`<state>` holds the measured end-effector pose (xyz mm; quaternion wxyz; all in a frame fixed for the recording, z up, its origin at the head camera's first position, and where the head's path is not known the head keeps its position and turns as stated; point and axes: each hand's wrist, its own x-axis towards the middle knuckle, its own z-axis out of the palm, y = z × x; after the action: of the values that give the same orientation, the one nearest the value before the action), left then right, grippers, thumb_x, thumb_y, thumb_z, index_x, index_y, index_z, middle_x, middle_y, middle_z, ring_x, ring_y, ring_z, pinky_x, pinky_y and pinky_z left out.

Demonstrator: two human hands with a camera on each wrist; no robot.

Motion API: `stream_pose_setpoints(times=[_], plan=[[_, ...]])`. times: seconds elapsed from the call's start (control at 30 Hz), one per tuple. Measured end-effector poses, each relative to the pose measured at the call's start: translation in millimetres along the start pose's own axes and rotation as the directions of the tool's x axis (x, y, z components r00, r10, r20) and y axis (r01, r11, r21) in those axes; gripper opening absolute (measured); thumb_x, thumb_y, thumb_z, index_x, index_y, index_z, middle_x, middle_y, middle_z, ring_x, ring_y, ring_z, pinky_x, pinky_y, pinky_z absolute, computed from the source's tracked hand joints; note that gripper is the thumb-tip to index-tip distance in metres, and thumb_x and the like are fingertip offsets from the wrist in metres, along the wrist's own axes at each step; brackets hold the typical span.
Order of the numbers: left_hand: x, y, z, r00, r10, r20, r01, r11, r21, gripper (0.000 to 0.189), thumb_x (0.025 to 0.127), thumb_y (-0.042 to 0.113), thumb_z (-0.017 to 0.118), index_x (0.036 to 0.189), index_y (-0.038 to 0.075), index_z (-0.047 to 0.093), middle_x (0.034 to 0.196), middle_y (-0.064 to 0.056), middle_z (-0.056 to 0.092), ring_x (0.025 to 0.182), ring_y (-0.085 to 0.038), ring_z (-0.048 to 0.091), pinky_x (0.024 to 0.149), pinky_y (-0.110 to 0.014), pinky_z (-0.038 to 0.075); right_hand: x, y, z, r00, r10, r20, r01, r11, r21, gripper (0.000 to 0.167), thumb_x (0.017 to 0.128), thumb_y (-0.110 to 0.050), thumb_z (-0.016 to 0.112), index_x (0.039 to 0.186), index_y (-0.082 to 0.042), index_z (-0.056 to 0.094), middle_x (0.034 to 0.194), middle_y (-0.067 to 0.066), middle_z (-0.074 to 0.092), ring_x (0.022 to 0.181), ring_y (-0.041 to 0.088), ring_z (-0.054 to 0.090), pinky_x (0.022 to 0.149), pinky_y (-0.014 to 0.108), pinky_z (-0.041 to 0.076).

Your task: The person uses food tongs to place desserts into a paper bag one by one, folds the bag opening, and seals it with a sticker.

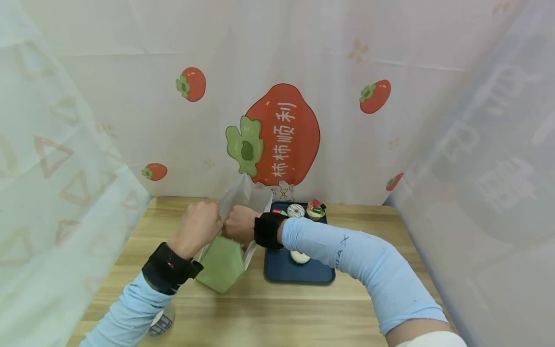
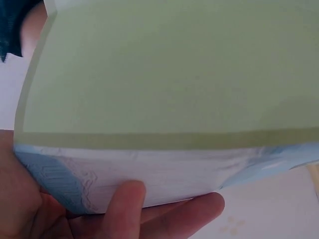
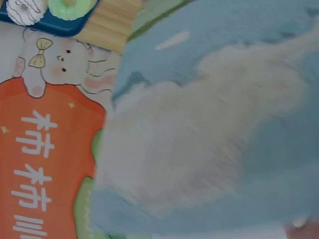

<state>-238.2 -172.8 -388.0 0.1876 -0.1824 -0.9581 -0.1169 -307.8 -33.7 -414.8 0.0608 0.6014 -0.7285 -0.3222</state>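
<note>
Where the desk [image 1: 277, 318] runs back to the printed curtain [image 1: 130, 86], its rear edge stands just behind a dark blue tray [image 1: 299, 275]. Wood shows in front of the tray and between its right edge and the desk's right edge, though the right forearm [image 1: 329, 241] crosses above that side. A paper bag [image 1: 220, 265] occupies the desk's left half, just beside the tray's left edge, its green panel facing the person and its white inner walls rising towards the curtain.

The left hand [image 1: 197, 229] grasps the bag, thumb on one face and fingers on the other. The right hand [image 1: 240, 224] is at the bag's mouth; its fingers are hidden, so I cannot tell whether it is clenched, grasping or released. What lies inside the bag cannot be made out.

At least four sweets show on the tray: one striped white doughnut [image 1: 296, 210] and one green doughnut [image 3: 72, 6] along the back edge, one fruit-topped tart [image 1: 316, 210] at the back right corner, and one pale piece [image 1: 300, 257] nearer the front, partly hidden. One round patterned object [image 1: 162, 322] stands towards the desk's front left, partly covered by the left sleeve [image 1: 134, 308]. Two black wristbands [image 1: 166, 267] are worn, one per arm.
</note>
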Motion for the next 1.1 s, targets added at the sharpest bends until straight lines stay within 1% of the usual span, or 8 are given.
stream_pose_setpoints(times=[0.07, 0.23, 0.33, 0.47, 0.63, 0.73, 0.9, 1.1], plan=[[-0.8, -1.3, -0.4, 1.000, 0.004, -0.007, -0.004, 1.000, 0.008, 0.022, 0.080, -0.005, 0.061, 0.061, 0.002, 0.053, 0.055, -0.007, 0.048, 0.049, -0.027, 0.055, 0.048, -0.046, 0.049, -2.5, 1, -4, 1.000, 0.004, -0.013, -0.004, 1.000, 0.006, 0.014, 0.091, -0.023, 0.064, 0.099, -0.030, 0.073, 0.091, -0.015, 0.069, 0.075, 0.007, 0.062, 0.066, 0.031, 0.053], [-0.7, -4.4, -5.5, 0.998, -0.038, 0.048, 0.038, 0.999, -0.011, 0.025, 0.081, -0.006, 0.059, 0.060, 0.003, 0.051, 0.055, -0.002, 0.042, 0.048, -0.020, 0.048, 0.046, -0.040, 0.044, -21.8, 13, -27, 1.000, 0.010, -0.005, -0.010, 1.000, 0.029, 0.015, 0.089, -0.014, 0.066, 0.094, -0.027, 0.071, 0.093, -0.012, 0.067, 0.072, 0.008, 0.058, 0.063, 0.032, 0.050], [-0.7, -7.2, -7.4, 0.997, -0.053, 0.050, 0.053, 0.999, -0.010, 0.025, 0.082, -0.007, 0.058, 0.060, 0.003, 0.050, 0.055, -0.002, 0.041, 0.048, -0.019, 0.045, 0.045, -0.040, 0.043, -39.1, 23, -43, 1.000, 0.028, -0.001, -0.028, 0.999, 0.033, 0.018, 0.089, -0.013, 0.067, 0.101, -0.025, 0.072, 0.100, -0.009, 0.069, 0.077, 0.009, 0.060, 0.063, 0.030, 0.049], [-1.3, -10.1, -8.0, 0.998, -0.053, 0.032, 0.054, 0.998, -0.014, 0.024, 0.082, -0.008, 0.057, 0.060, 0.001, 0.050, 0.054, -0.003, 0.042, 0.048, -0.020, 0.045, 0.046, -0.042, 0.044, -69.6, 34, -58, 0.993, 0.115, -0.018, -0.114, 0.993, 0.034, 0.025, 0.091, -0.014, 0.067, 0.115, -0.021, 0.071, 0.099, -0.005, 0.069, 0.077, 0.012, 0.062, 0.061, 0.028, 0.049], [-4.2, -11.9, -7.3, 0.994, -0.078, 0.074, 0.081, 0.996, -0.042, 0.025, 0.083, -0.007, 0.056, 0.060, 0.003, 0.049, 0.055, -0.002, 0.039, 0.047, -0.020, 0.043, 0.045, -0.038, 0.040, -117.6, 44, -68, 0.963, 0.260, -0.065, -0.253, 0.962, 0.103, 0.041, 0.091, -0.022, 0.072, 0.130, -0.013, 0.063, 0.099, 0.000, 0.067, 0.069, 0.016, 0.057, 0.058, 0.029, 0.046], [-4.1, -13.1, -4.4, 0.995, -0.064, 0.076, 0.066, 0.997, -0.029, 0.027, 0.083, -0.007, 0.056, 0.059, 0.004, 0.048, 0.056, 0.000, 0.035, 0.048, -0.019, 0.041, 0.045, -0.037, 0.040, -148.4, 50, -70, 0.931, 0.347, -0.113, -0.326, 0.930, 0.171, 0.051, 0.088, -0.029, 0.078, 0.132, -0.010, 0.060, 0.102, 0.003, 0.067, 0.070, 0.018, 0.058, 0.056, 0.031, 0.047], [-1.9, -15.3, -3.2, 0.995, -0.064, 0.070, 0.065, 0.998, -0.016, 0.023, 0.082, -0.006, 0.057, 0.061, 0.000, 0.051, 0.056, -0.002, 0.039, 0.049, -0.021, 0.043, 0.047, -0.041, 0.043, -200.2, 50, -61, 0.849, 0.501, -0.168, -0.423, 0.835, 0.350, 0.072, 0.079, -0.039, 0.086, 0.137, -0.007, 0.057, 0.101, 0.007, 0.066, 0.066, 0.018, 0.056, 0.055, 0.030, 0.047], [-0.4, -16.4, -3.9, 0.992, -0.076, 0.100, 0.080, 0.996, -0.041, 0.022, 0.081, -0.006, 0.056, 0.061, 0.001, 0.051, 0.056, -0.003, 0.041, 0.050, -0.021, 0.044, 0.048, -0.041, 0.042, -253.0, 22, -20, 0.734, 0.668, -0.123, -0.472, 0.632, 0.614, 0.069, 0.078, -0.033, 0.088, 0.135, -0.005, 0.059, 0.084, 0.001, 0.057, 0.062, 0.014, 0.047, 0.054, 0.028, 0.041]])
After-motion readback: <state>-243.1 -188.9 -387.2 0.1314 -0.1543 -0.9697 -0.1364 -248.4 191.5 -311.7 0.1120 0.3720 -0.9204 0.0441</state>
